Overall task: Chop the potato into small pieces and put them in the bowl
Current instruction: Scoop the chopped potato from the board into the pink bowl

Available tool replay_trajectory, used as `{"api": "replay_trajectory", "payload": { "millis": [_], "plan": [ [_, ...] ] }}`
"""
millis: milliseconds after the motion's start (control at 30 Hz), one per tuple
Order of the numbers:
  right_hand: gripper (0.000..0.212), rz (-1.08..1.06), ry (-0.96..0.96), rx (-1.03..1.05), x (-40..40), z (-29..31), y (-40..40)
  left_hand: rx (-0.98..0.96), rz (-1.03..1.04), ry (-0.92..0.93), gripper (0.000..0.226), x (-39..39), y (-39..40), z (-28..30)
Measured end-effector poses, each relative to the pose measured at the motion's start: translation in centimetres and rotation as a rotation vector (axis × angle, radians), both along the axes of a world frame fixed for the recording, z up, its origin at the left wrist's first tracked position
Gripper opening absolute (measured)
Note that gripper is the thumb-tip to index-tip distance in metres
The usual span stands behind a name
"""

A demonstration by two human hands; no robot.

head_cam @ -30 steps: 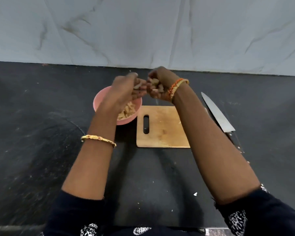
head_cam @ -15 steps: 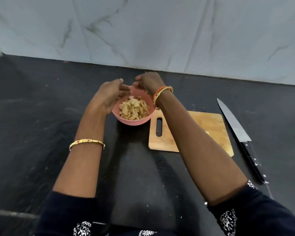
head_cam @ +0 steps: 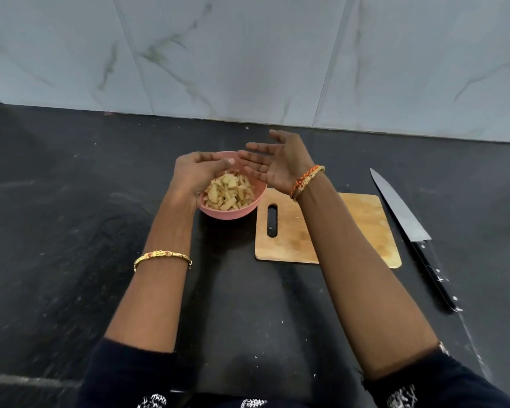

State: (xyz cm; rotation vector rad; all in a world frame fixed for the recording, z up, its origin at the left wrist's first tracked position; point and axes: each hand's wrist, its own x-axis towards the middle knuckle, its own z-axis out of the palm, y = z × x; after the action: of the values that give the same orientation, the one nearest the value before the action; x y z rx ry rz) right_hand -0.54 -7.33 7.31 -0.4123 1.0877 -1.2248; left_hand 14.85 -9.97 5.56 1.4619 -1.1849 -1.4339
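A pink bowl (head_cam: 227, 214) stands on the black counter, filled with small pale potato pieces (head_cam: 229, 193). My left hand (head_cam: 195, 173) hovers over the bowl's left rim, fingers apart and curved, holding nothing. My right hand (head_cam: 277, 162) is over the bowl's right rim, palm turned up and fingers spread, also empty. The two hands nearly touch at the fingertips above the bowl. A wooden chopping board (head_cam: 362, 219) lies just right of the bowl with nothing on it that I can make out.
A large knife (head_cam: 402, 212) with a black handle lies on the counter right of the board, its tip pointing away from me. A marble-tiled wall (head_cam: 248, 54) closes the counter's far edge. Small white scraps dot the black counter (head_cam: 71, 231).
Both hands were closed on potato pieces above the board and bowl a second ago. They have moved over the bowl and now stand open and empty, the right palm turned up.
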Motion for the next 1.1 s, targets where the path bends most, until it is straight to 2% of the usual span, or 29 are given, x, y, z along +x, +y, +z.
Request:
{"api": "replay_trajectory", "payload": {
  "millis": [33,67,133,167,233,300,400,500,600,733,867,967,1100],
  "plan": [
    [0.032,-0.080,0.154,-0.025,-0.5,-0.2,1.1,-0.032,0.034,-0.017,0.039,-0.1,0.0,-0.2],
    [0.023,-0.179,0.394,-0.033,-1.2,-0.8,2.5,-0.081,0.073,-0.057,0.044,-0.4,0.3,-0.3],
    [0.016,-0.376,0.919,0.019,-3.0,-2.8,6.1,-0.235,0.141,-0.145,0.038,-1.5,1.5,-0.3],
    [0.024,-0.436,1.125,0.082,-3.9,-3.9,7.9,-0.323,0.152,-0.170,0.032,-2.3,2.4,-0.3],
    [0.044,-0.463,1.341,0.248,-5.2,-6.5,10.5,-0.455,0.074,-0.176,0.022,-4.6,4.5,-0.8],
    [0.058,-0.417,1.402,0.402,-5.6,-8.8,12.0,-0.508,-0.112,-0.119,0.018,-7.0,6.1,-2.2],
    [0.075,-0.288,1.483,0.515,-4.3,-11.2,12.5,-0.438,-0.342,-0.061,0.022,-9.5,7.3,-5.1],
    [0.080,-0.290,1.558,0.480,-3.0,-12.3,12.0,-0.340,-0.354,-0.014,0.026,-10.2,8.1,-7.8],
    [0.066,-0.284,1.582,0.437,-2.7,-12.1,10.4,-0.328,-0.294,0.037,0.031,-10.0,8.1,-9.3],
    [0.038,-0.197,1.646,0.197,-1.9,-12.5,8.3,-0.329,-0.225,0.145,0.035,-10.2,7.7,-9.9],
    [0.040,-0.047,1.744,-0.016,-1.9,-13.3,8.1,-0.341,-0.196,0.175,0.033,-10.1,7.6,-10.1],
    [0.038,-0.116,1.771,-0.272,-3.8,-14.0,9.2,-0.338,-0.168,0.178,0.034,-10.1,7.5,-10.1],
    [0.021,-0.167,1.745,-0.377,-6.1,-14.1,10.0,-0.314,-0.146,0.169,0.027,-10.2,7.8,-9.9]
  ]
}}
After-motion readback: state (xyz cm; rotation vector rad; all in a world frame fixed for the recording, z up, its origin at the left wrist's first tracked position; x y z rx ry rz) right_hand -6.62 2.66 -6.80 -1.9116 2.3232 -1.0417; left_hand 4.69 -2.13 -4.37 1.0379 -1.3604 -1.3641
